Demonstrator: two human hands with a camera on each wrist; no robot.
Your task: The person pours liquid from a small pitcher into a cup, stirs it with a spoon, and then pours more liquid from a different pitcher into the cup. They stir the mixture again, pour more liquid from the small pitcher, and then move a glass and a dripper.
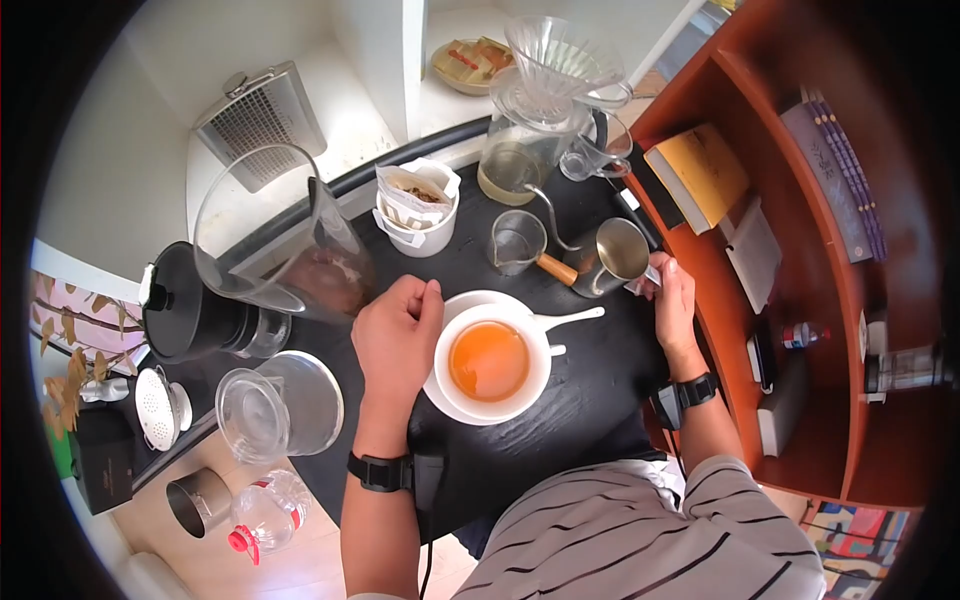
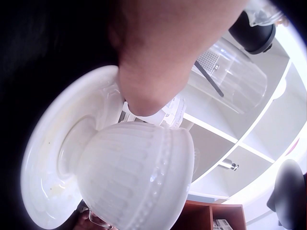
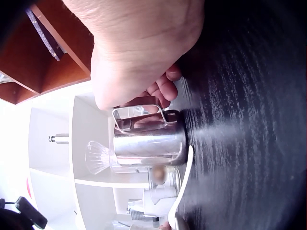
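Observation:
In the head view a white cup (image 1: 490, 362) of amber liquid stands on a white saucer (image 1: 447, 398), a white spoon (image 1: 572, 318) beside it. My left hand (image 1: 398, 335) rests at the saucer's left side, fingers loosely curled. The left wrist view shows it by the rim of the saucer (image 2: 41, 191), next to the ribbed cup (image 2: 129, 172). My right hand (image 1: 674, 300) holds the handle of a lidless steel gooseneck kettle (image 1: 603, 272). Seen from the right wrist, fingers curl behind the handle (image 3: 136, 103) while the kettle (image 3: 148, 143) stands upright on the black table (image 3: 240, 124).
Behind the cup are a small glass jug (image 1: 515, 250) with a wooden handle, a white mug (image 1: 425, 238) with a drip bag, and a glass dripper (image 1: 560, 60) on a server. A tall glass vessel (image 1: 290, 230) stands left. Wooden shelves (image 1: 770, 110) border the right.

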